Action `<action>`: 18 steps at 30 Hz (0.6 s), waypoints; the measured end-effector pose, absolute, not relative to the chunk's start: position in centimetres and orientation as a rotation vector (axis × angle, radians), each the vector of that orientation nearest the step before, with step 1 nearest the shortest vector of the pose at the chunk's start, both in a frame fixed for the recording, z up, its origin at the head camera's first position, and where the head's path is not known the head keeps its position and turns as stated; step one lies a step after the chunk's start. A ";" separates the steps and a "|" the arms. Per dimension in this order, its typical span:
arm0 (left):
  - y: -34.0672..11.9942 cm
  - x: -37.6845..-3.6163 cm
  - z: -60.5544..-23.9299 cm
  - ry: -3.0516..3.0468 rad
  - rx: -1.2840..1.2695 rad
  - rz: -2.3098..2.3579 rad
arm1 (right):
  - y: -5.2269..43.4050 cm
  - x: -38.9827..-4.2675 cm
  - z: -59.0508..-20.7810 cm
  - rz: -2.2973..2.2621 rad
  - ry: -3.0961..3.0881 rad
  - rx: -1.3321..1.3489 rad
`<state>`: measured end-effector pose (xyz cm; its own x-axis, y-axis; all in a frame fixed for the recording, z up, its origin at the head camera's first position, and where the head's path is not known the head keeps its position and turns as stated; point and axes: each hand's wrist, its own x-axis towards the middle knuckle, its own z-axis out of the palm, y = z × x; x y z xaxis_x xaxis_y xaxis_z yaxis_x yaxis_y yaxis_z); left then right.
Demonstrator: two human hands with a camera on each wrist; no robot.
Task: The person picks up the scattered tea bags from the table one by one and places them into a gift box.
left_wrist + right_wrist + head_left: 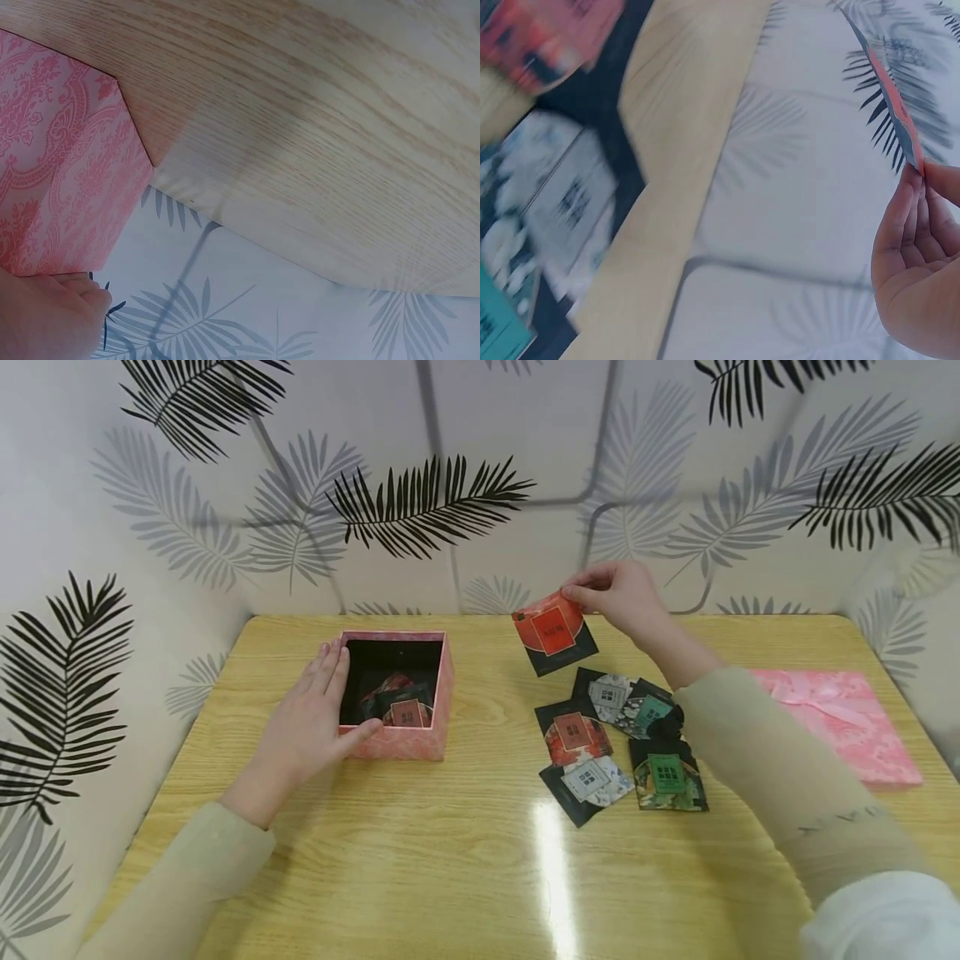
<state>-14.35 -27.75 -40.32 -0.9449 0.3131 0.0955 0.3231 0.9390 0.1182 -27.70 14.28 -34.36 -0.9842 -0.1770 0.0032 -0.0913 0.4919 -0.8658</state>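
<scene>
box (408, 739) left | 5 packets (618, 739) centre | lid (847, 727) right | all on table (450, 860)

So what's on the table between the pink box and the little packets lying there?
Nothing: in the head view, only bare table lies between the pink box and the packets.

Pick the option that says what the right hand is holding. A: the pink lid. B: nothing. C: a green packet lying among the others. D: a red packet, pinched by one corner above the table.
D: the right hand pinches a corner of the red packet, lifted clear of the packets lying on the table.
</scene>
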 end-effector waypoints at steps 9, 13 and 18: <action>-27.9 -14.5 -40.3 -3.036 -0.499 -0.195 | 10.3 -27.7 -32.8 -1.612 2.622 -0.306; -27.9 -14.5 -40.2 -3.030 -0.501 -0.192 | 8.5 -27.5 -32.3 -1.687 2.585 -0.324; -27.8 -14.5 -40.1 -3.027 -0.507 -0.176 | 6.2 -27.2 -32.1 -1.760 2.519 -0.381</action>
